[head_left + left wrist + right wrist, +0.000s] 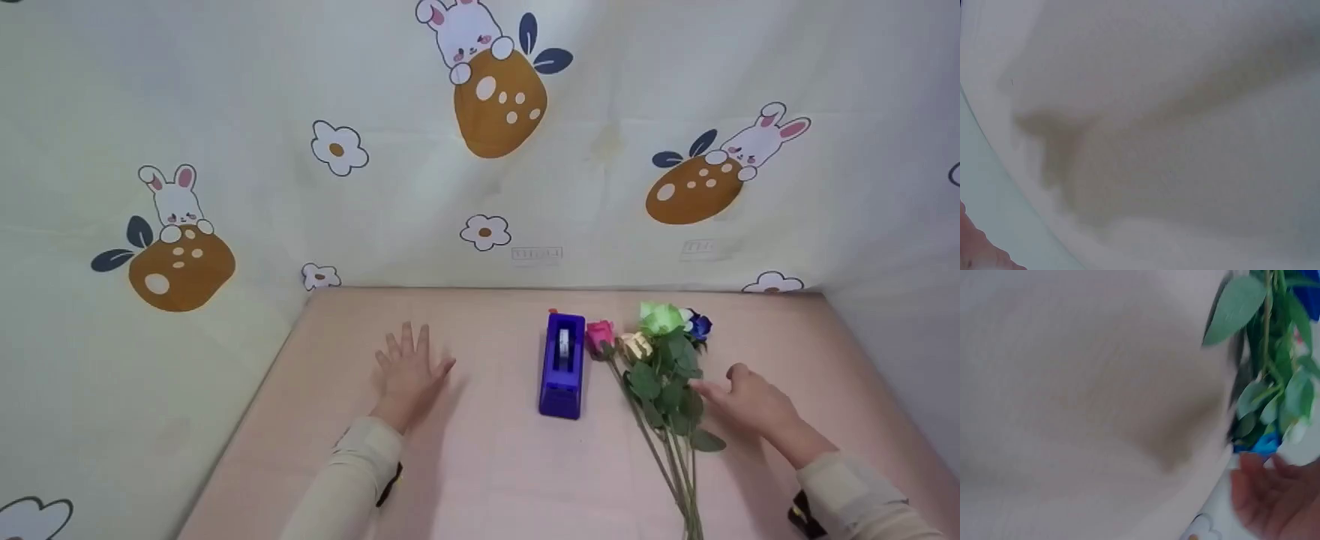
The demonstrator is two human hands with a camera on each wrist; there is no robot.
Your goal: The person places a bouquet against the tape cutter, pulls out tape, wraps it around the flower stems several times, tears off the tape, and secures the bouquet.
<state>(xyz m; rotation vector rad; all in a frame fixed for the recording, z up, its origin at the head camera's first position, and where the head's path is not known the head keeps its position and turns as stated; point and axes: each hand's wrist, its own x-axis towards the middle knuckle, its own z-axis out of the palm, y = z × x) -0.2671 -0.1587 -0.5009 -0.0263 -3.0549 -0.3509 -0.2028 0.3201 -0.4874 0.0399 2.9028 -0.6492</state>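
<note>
Your left hand [407, 375] is spread at left while your right hand [757, 401], relaxed and holding nothing, hangs beside the flowers [679, 356] at right, their stems [689, 514] pointing near, probably for easy reach, the tape dispenser [562, 371] just left.

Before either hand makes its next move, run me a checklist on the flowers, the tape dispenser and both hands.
1. Left hand empty: ok, fingers spread.
2. Right hand gripping the stems: not ok, it is beside the leaves.
3. Right hand clear of the leaves: cannot tell.
4. Tape dispenser on the table: ok.
5. Pink rose clear of the dispenser: cannot tell.
6. Stem ends in view: not ok, they run past the head view's lower edge.
</note>
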